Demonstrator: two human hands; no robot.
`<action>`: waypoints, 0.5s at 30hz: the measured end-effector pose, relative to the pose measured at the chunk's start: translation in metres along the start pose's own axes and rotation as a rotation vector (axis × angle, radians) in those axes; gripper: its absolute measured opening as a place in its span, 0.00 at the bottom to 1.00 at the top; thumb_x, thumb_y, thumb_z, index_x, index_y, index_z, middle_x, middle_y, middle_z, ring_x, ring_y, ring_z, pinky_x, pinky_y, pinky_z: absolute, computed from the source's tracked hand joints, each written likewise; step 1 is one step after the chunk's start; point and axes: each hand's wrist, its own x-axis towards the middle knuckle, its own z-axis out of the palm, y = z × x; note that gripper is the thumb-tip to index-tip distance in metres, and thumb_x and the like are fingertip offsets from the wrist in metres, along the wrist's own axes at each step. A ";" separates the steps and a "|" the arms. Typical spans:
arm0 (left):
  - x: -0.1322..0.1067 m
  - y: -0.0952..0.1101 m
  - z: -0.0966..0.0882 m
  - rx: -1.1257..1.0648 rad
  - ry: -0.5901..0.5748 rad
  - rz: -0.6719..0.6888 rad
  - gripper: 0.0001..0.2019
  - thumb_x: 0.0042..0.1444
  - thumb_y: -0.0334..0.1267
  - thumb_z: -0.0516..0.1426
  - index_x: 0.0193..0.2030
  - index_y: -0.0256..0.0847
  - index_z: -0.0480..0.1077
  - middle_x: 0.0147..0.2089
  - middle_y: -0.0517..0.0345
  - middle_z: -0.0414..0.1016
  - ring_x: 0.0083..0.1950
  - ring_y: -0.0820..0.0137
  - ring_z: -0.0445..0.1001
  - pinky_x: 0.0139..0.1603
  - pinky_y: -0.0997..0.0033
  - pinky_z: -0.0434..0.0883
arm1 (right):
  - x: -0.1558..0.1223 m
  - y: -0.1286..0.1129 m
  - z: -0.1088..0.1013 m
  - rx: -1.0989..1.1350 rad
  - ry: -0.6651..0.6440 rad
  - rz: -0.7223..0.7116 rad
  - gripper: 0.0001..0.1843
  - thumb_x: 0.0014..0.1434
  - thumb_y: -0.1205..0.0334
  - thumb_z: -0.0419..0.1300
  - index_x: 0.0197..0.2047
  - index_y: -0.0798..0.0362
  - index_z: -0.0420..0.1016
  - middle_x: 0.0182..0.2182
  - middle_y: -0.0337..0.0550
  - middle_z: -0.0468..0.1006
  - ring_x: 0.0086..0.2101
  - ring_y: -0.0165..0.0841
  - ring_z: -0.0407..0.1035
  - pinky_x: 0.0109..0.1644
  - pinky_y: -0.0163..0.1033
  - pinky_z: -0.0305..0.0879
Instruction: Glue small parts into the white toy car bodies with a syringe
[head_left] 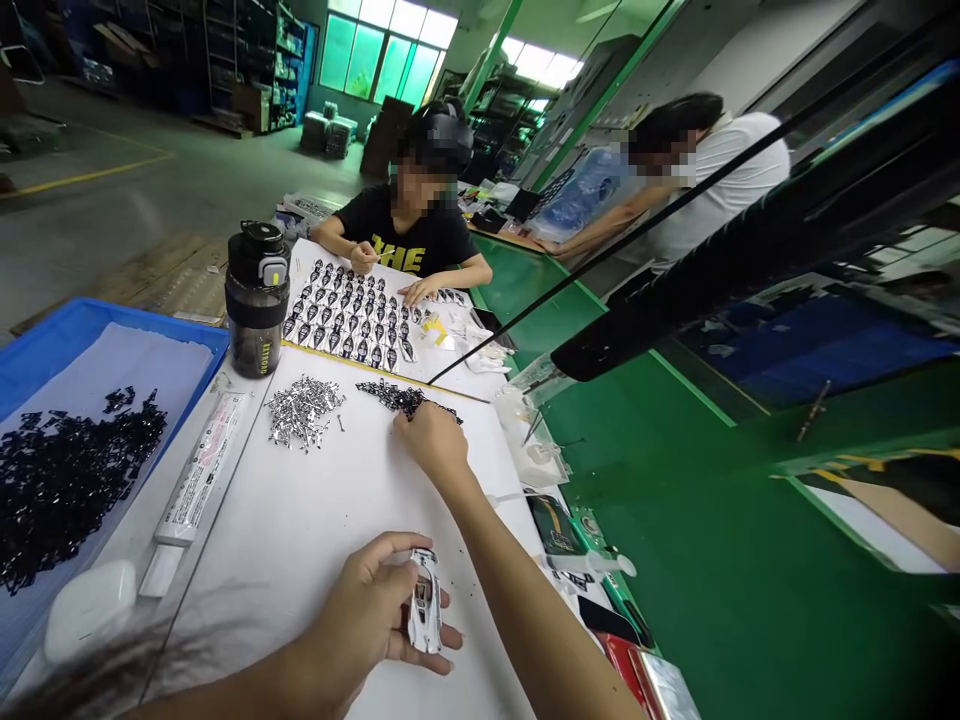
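Note:
My left hand (367,610) holds a small white model car body (424,602) upright in its fingers, low in the view. My right hand (429,442) reaches forward with its fingertips together at the edge of a heap of tiny black parts (397,398). Whether those fingers pinch a part is too small to tell. Both hands are over a white work sheet (322,520). To the left of the black heap lies a pile of small silver parts (304,410). A white tube (201,470) lies at the sheet's left side.
A blue tray (45,350) holds many black parts at the left. A dark bottle (257,300) stands beyond the tube. Across the bench, a co-worker's hands (364,257) rest on a sheet of black pieces (349,315). Another person (712,170) leans at the right, beside a green bench (750,560).

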 end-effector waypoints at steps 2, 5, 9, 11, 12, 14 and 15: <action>0.002 -0.001 0.000 -0.002 0.006 -0.007 0.26 0.53 0.48 0.63 0.54 0.37 0.69 0.34 0.52 0.75 0.35 0.59 0.81 0.39 0.55 0.76 | 0.003 0.003 0.001 0.030 -0.013 0.002 0.17 0.66 0.53 0.59 0.51 0.56 0.73 0.47 0.46 0.76 0.44 0.36 0.73 0.49 0.48 0.73; 0.004 -0.003 -0.001 -0.019 0.009 -0.012 0.25 0.53 0.46 0.63 0.55 0.37 0.68 0.34 0.52 0.76 0.34 0.58 0.81 0.37 0.56 0.76 | -0.003 0.005 -0.001 0.097 -0.005 -0.042 0.12 0.65 0.55 0.60 0.43 0.57 0.74 0.40 0.45 0.77 0.40 0.35 0.73 0.45 0.45 0.72; 0.003 -0.004 -0.001 -0.039 0.018 -0.012 0.26 0.52 0.45 0.63 0.56 0.37 0.67 0.33 0.52 0.77 0.34 0.56 0.82 0.35 0.57 0.77 | -0.039 0.013 -0.010 0.240 0.069 -0.256 0.04 0.62 0.65 0.59 0.34 0.55 0.72 0.33 0.45 0.76 0.39 0.37 0.73 0.45 0.41 0.69; 0.003 -0.002 0.000 -0.049 0.037 0.007 0.26 0.53 0.45 0.64 0.56 0.35 0.67 0.34 0.51 0.78 0.34 0.56 0.82 0.35 0.57 0.77 | -0.064 0.025 -0.012 0.330 0.099 -0.363 0.04 0.64 0.65 0.57 0.42 0.54 0.71 0.35 0.42 0.76 0.37 0.33 0.73 0.43 0.38 0.70; 0.002 -0.001 0.000 -0.059 0.054 0.029 0.26 0.54 0.45 0.63 0.56 0.35 0.67 0.34 0.50 0.78 0.34 0.56 0.82 0.36 0.57 0.77 | -0.077 0.033 -0.011 0.390 0.135 -0.422 0.08 0.65 0.64 0.55 0.47 0.54 0.69 0.35 0.41 0.76 0.35 0.32 0.72 0.41 0.37 0.70; 0.001 0.002 0.000 -0.091 0.089 0.092 0.25 0.56 0.44 0.63 0.58 0.35 0.67 0.35 0.50 0.79 0.35 0.58 0.82 0.38 0.56 0.77 | -0.098 0.051 -0.004 0.527 0.284 -0.582 0.15 0.67 0.65 0.53 0.57 0.53 0.66 0.38 0.43 0.75 0.35 0.31 0.72 0.40 0.37 0.72; 0.001 0.004 0.000 -0.116 0.103 0.124 0.25 0.58 0.43 0.62 0.60 0.35 0.67 0.36 0.50 0.79 0.36 0.58 0.82 0.40 0.55 0.78 | -0.105 0.061 0.002 0.579 0.373 -0.671 0.17 0.67 0.67 0.53 0.59 0.52 0.65 0.40 0.44 0.74 0.37 0.31 0.72 0.40 0.37 0.72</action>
